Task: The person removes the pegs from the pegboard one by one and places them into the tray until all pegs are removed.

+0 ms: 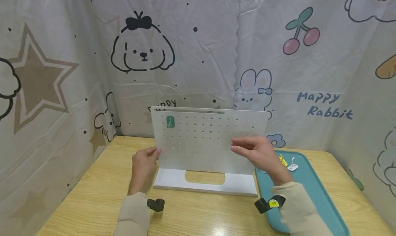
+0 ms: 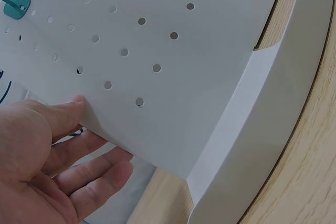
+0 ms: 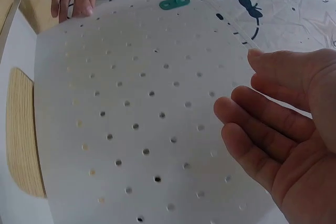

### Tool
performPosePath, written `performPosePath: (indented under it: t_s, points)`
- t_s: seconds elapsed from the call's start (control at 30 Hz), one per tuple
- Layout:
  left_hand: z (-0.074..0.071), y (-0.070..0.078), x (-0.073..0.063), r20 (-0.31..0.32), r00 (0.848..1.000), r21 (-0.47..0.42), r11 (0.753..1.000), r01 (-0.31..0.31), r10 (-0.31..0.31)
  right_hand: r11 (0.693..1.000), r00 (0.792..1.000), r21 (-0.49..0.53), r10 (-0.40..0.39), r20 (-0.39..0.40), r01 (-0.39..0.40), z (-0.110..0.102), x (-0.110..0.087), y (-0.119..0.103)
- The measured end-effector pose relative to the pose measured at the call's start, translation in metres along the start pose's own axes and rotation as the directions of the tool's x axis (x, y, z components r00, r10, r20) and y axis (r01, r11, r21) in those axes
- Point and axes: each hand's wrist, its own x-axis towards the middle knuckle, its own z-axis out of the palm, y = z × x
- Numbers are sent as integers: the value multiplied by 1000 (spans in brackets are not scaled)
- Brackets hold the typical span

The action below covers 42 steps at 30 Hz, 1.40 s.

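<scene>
A white pegboard [image 1: 198, 150] stands upright on its white base on the table. My left hand [image 1: 143, 164] holds its left edge; the left wrist view shows the thumb on the front face and the other fingers [image 2: 100, 182] at or behind the edge. One green hook [image 1: 170, 122] sits in the board's upper left corner. My right hand [image 1: 263, 152] is in front of the board's right part, its fingers loosely bent with nothing between them, as the right wrist view shows.
On the right a teal tray [image 1: 315, 191] lies on the wooden table [image 1: 92, 194], partly under my right forearm. A yellow hook [image 1: 283, 160] and a white hook [image 1: 292, 165] are near its far end. A printed curtain [image 1: 201, 57] hangs behind.
</scene>
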Motion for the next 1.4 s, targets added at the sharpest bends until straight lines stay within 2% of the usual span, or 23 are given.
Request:
performPosePath:
  t_s: [0.37,0.73,1.0,1.2,1.4]
  points:
    - [-1,2,-1,7,1000,14,1000,-2,2,998,999,57,-40,35,38,30,27,-16]
    - [-1,2,-1,14,1000,2,1000,18,-18,988,987,98,-126,96,116,62,56,-32]
    - [-2,1,0,15,999,9,999,33,-33,991,987,88,-107,121,97,79,75,-47]
    - [-1,-1,1,11,1000,2,1000,10,-10,992,986,74,-109,126,100,94,89,-58]
    - [-1,-1,2,1,1000,15,1000,-7,7,991,988,65,-123,96,117,109,99,-64]
